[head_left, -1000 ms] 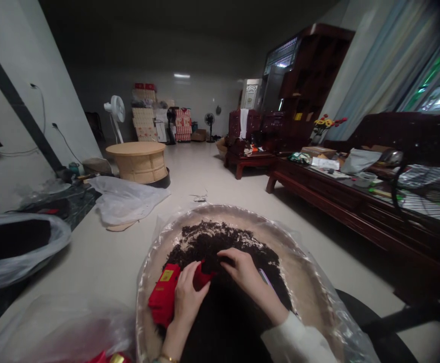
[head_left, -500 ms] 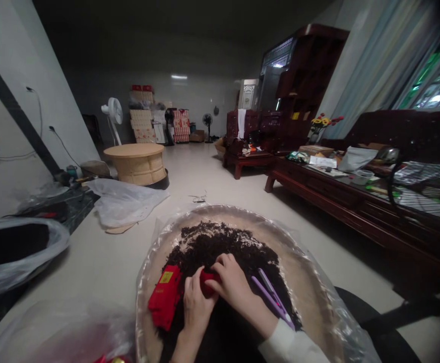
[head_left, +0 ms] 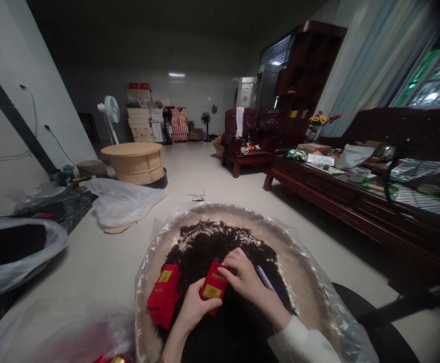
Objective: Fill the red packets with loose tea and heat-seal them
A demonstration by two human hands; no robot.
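Between both hands is a red packet (head_left: 214,285) with a gold label, held tilted over dark loose leaves that look like tea (head_left: 212,242). My left hand (head_left: 196,305) grips its lower left side, thumb across the front. Fingers of my right hand (head_left: 242,272) pinch its upper right edge. A stack of similar red packets (head_left: 164,295) lies on the leaves to the left. Partly behind my right forearm lies a purple tool with two long arms (head_left: 267,282). Everything sits in a wide round tray (head_left: 310,282) lined with clear plastic.
On the left stands a plastic-lined container (head_left: 57,242) of dark material, near a clear plastic sheet (head_left: 125,199) on the floor. A round tan table (head_left: 132,164) is beyond. Along the right runs a dark wooden low table (head_left: 318,184) covered with items.
The red packet has been turned so its gold-labelled front faces up. My left thumb now lies across it, and my right hand has shifted slightly right, covering more of the purple tool.
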